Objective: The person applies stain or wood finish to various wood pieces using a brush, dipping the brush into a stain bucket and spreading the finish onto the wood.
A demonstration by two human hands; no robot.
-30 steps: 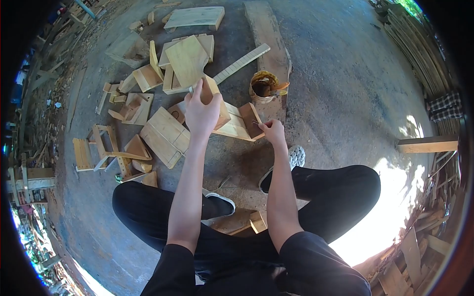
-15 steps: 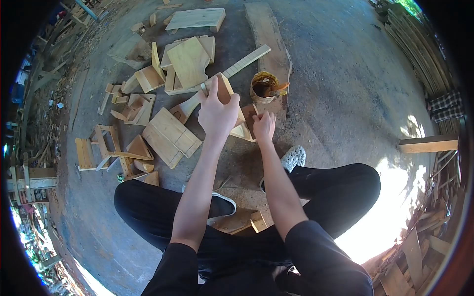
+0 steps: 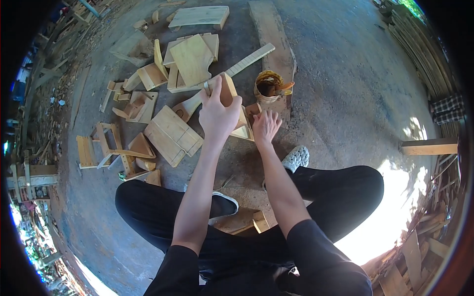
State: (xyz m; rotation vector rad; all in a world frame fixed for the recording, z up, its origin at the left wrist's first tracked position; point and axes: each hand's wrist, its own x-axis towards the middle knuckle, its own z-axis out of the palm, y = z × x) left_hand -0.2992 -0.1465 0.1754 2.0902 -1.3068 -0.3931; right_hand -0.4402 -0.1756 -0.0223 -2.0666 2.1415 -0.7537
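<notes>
My left hand [image 3: 218,112] is closed round a wooden piece [image 3: 228,89], a box-like part with a slanted lower end, held above the ground. At the lower right end of this piece is my right hand [image 3: 267,126], its fingers partly spread and its fingertips by a small brown wooden part [image 3: 253,110]. Whether the right hand grips anything is hidden. Just beyond it stands a stained pot [image 3: 268,85] with an orange-handled tool [image 3: 285,86] in it. A long slatted wooden strip [image 3: 251,59] extends behind the held piece.
Flat boards [image 3: 174,135] and a notched panel [image 3: 191,60] lie left of my hands. Small wooden frames [image 3: 106,143] are farther left. A long plank [image 3: 271,34] lies ahead under the pot. Stacked planks [image 3: 419,54] stand at the right edge.
My right hand has opened its fingers more and shifted slightly right. My left hand still holds the wooden piece. The whole view has shifted slightly.
</notes>
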